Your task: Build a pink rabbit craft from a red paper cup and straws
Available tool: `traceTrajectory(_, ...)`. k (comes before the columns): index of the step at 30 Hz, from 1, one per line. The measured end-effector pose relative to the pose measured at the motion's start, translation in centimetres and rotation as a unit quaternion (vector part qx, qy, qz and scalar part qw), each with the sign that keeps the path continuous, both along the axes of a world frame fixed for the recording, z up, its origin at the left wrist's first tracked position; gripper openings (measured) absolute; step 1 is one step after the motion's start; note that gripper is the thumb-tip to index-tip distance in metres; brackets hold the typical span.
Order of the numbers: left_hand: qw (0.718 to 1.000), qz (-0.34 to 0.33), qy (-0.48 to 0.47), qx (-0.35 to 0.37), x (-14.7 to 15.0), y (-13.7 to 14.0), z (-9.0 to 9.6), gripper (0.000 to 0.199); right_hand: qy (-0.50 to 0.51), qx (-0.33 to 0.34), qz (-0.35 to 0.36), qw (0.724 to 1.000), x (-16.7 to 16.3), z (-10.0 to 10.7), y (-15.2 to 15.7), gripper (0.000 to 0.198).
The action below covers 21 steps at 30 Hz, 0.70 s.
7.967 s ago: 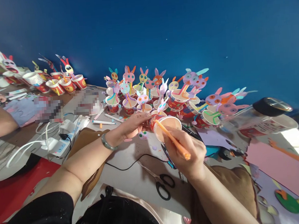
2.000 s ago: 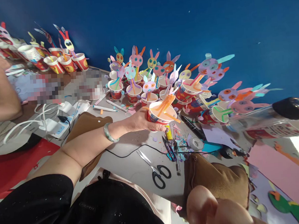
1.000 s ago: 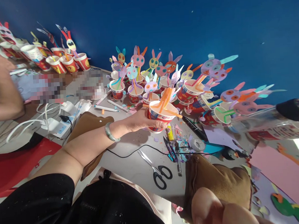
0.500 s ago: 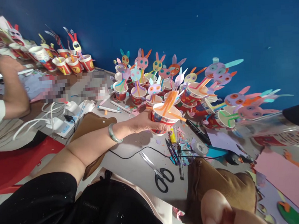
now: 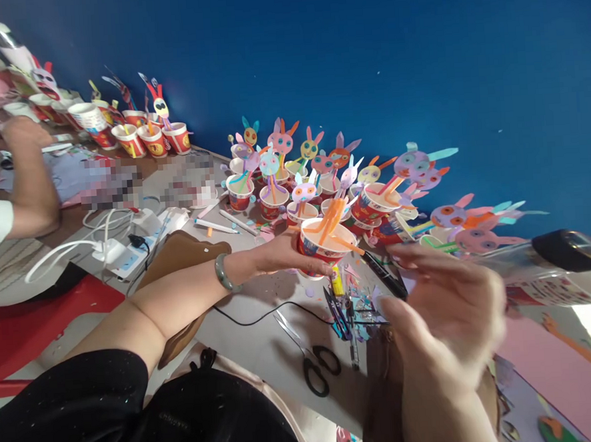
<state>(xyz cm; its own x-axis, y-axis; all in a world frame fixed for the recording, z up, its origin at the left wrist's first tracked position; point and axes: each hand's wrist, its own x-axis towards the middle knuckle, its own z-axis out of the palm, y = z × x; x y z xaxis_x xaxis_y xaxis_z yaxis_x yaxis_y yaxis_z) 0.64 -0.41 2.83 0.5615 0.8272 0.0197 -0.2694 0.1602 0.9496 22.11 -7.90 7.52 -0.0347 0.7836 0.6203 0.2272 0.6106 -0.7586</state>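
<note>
My left hand (image 5: 285, 253) is closed round a red-and-white paper cup (image 5: 330, 245), held a little above the grey table. Orange paper strips (image 5: 332, 217) stick up from the cup, and one reaches out over its right side. To the right of the cup, my right hand (image 5: 446, 315) is raised, slightly blurred, with its fingers apart and nothing in it. Behind the cup stand several paper cups (image 5: 275, 207) carrying rabbit-like paper heads. Black-handled scissors (image 5: 308, 353) lie on the table below the held cup.
A yellow glue stick (image 5: 336, 282), a black marker-like stick (image 5: 383, 273) and paper scraps lie near the cup. A clear bottle (image 5: 523, 260) is at the right. White power strips (image 5: 137, 250) with cables lie at the left, close to a co-worker's arm (image 5: 35, 177).
My right hand has come up from the bottom right towards the cup, and its fingers now show apart. My left hand still holds the cup. The view has shifted slightly.
</note>
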Motion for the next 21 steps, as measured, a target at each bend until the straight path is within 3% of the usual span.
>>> traceTrajectory(3, 0.999, 0.005, 0.018, 0.036, -0.1, -0.3, 0.6, 0.065, -0.048, -0.116, 0.041, 0.991, -1.1, -1.5, 3.6, 0.063)
traceTrajectory(6, 0.995, 0.012, 0.067, 0.070, -0.1, -0.3, 0.9, 0.064, -0.034, -0.175, 0.063, 0.982, -1.4, -2.8, 4.2, 0.078)
traceTrajectory(11, 0.991, -0.035, 0.045, 0.119, 0.2, 0.2, 0.3, 0.051, -0.015, -0.171, 0.051, 0.984, -1.8, -3.6, 4.2, 0.069)
traceTrajectory(14, 0.989, -0.065, 0.027, 0.132, 0.0, 0.6, -0.4, 0.065, -0.030, -0.165, 0.033, 0.985, -1.5, -3.7, 4.7, 0.065)
traceTrajectory(17, 0.996, -0.010, -0.011, 0.083, -0.3, 1.1, -1.1, 0.090, -0.032, -0.158, 0.017, 0.987, -1.0, -3.9, 5.2, 0.064)
traceTrajectory(21, 0.994, 0.073, -0.027, 0.082, -0.3, 1.4, -1.5, 0.083, -0.027, -0.160, 0.022, 0.987, -0.6, -4.3, 5.6, 0.064)
